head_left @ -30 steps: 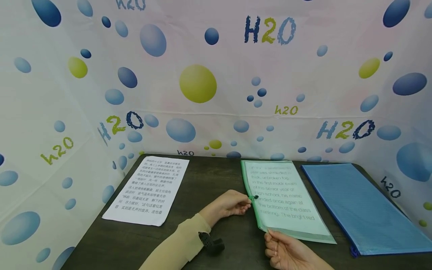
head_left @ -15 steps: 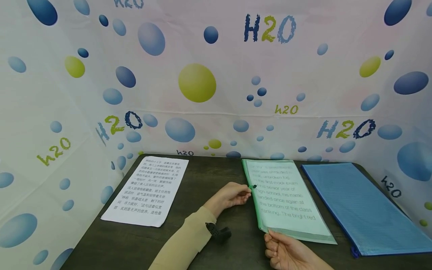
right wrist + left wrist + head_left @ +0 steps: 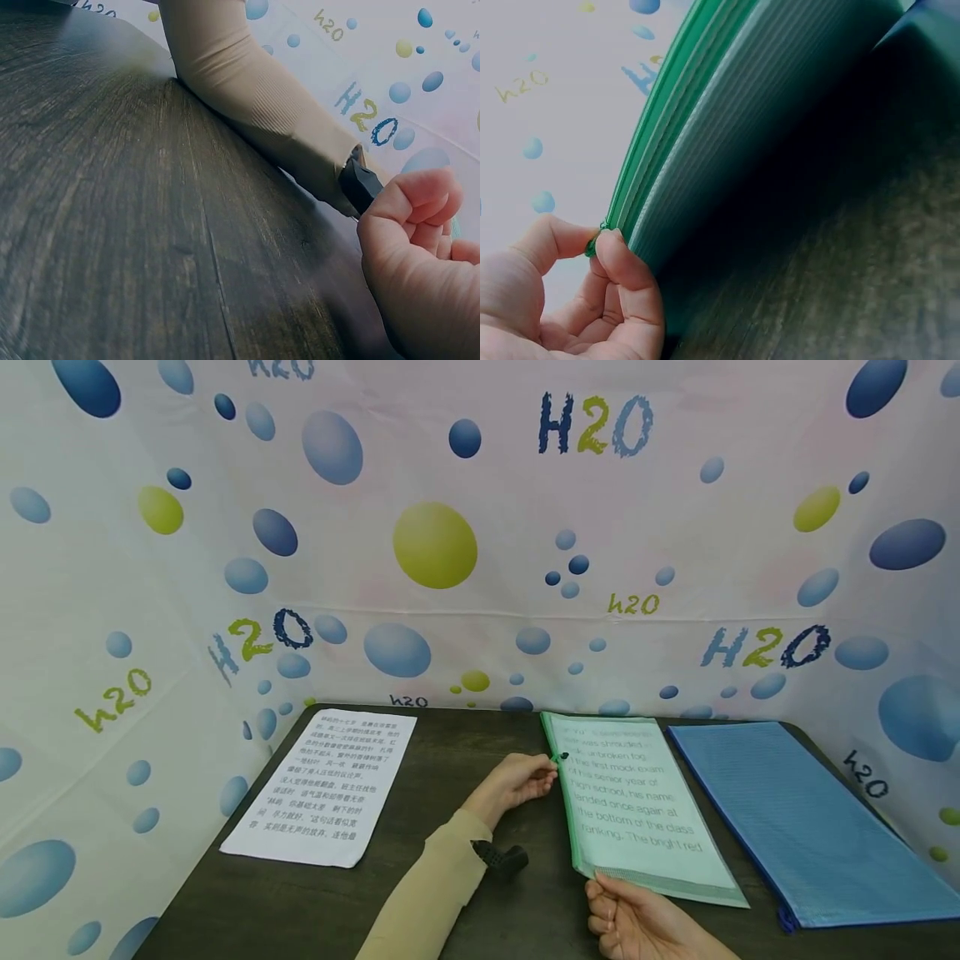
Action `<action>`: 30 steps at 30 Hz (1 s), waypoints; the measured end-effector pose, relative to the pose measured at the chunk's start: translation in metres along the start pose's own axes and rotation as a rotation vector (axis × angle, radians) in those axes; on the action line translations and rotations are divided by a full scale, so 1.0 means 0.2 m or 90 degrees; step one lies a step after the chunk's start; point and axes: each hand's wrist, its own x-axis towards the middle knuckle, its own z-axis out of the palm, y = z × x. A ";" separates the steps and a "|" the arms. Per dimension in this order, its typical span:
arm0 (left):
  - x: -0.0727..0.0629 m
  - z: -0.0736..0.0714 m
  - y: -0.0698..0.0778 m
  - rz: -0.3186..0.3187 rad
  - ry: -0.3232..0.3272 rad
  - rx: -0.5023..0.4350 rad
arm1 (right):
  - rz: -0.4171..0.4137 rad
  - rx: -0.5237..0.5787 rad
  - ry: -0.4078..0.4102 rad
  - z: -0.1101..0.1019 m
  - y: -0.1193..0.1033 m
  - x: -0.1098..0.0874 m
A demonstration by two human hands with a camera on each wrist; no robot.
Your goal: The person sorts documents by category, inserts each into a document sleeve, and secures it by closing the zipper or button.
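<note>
The left hand (image 3: 516,783) pinched the zipper pull (image 3: 592,246) on the edge of the green folder (image 3: 626,802), which lay at three o'clock from it. The right hand (image 3: 636,917) pinched the folder's near edge, the folder at twelve o'clock. Dark tabletop (image 3: 292,914) stretched toward a white sheet (image 3: 322,785) at nine; a narrower strip separated the blue folder (image 3: 817,831) at three.

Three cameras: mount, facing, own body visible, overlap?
Head: on head, facing forward-down at translucent green zip pouch; left hand, beige left sleeve, right hand show.
Left wrist: worn there, facing the pouch's zipped edge; left hand shows.
Right wrist: worn there, facing across dark wood-grain table; right hand, left sleeve show.
Shared: head and left wrist show pouch.
</note>
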 end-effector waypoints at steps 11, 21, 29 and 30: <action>0.08 -0.01 0.02 0.054 0.021 -0.022 | 0.005 -0.020 0.006 0.02 0.00 0.00; 0.16 -0.02 0.06 0.080 0.051 -0.095 | 0.016 -0.038 0.010 0.03 0.01 0.01; 0.21 -0.01 0.09 0.075 0.051 -0.095 | 0.008 -0.032 0.007 0.02 0.01 0.00; 0.21 -0.01 0.10 0.074 0.052 -0.094 | 0.007 -0.031 0.007 0.02 0.01 0.00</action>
